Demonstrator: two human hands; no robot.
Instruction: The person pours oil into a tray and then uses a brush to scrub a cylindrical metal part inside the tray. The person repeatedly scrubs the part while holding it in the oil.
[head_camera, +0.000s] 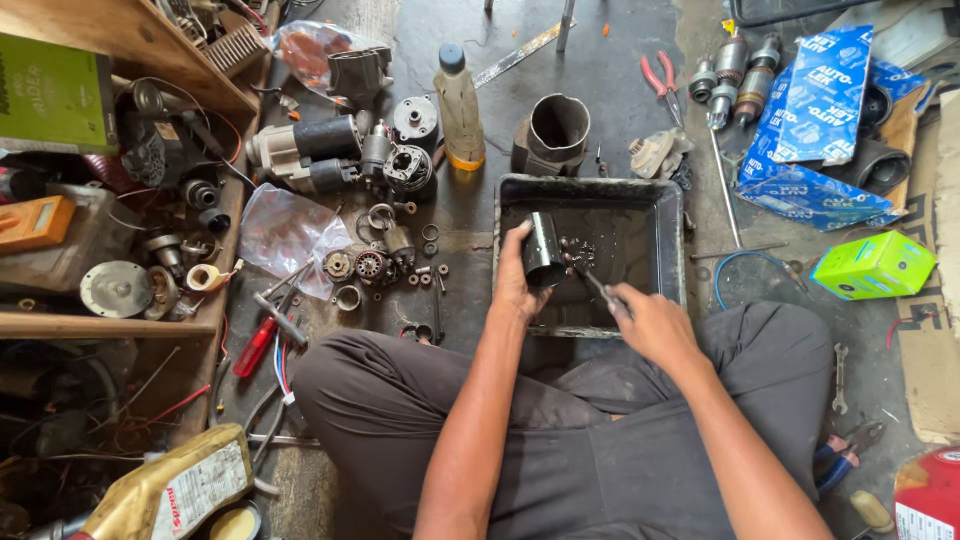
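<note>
- Left hand (515, 285) wrapped round a black metal cylinder (543, 250), fingers curled tight, holding it upright-ish over the near-left part of the tray.
- Right hand (655, 325) closed on a thin dark tool (598, 288), prob a small brush or pick, can't tell which; tip aimed up-left toward the cylinder's lower end.
- Both hands over a dark rectangular tray (670, 215) sitting on the floor just ahead of crossed legs in dark trousers (600, 450). Looks like dirty liquid in the tray w/ a few small parts (577, 248) right beside the cylinder.
- Just past the tray, beyond the left hand: open metal sleeve (555, 130) and a plastic bottle (458, 100) w/ blue cap, yellowish liquid at the bottom.
- Left of left hand: starter motor bits (330, 150), scattered washers & gears (370, 265), clear plastic bag (285, 235), red-handled screwdriver (255, 345).
- Far left: wooden shelf (110, 325) crammed w/ parts, orange meter (35, 222) on it.
- Right of right hand: green box (873, 265), blue printed packaging (815, 120), red pliers (660, 85) further off, a wrench (840, 378) on the floor near the knee.
- Near-left corner, well apart from the hands: gold oil jug (180, 490).
</note>
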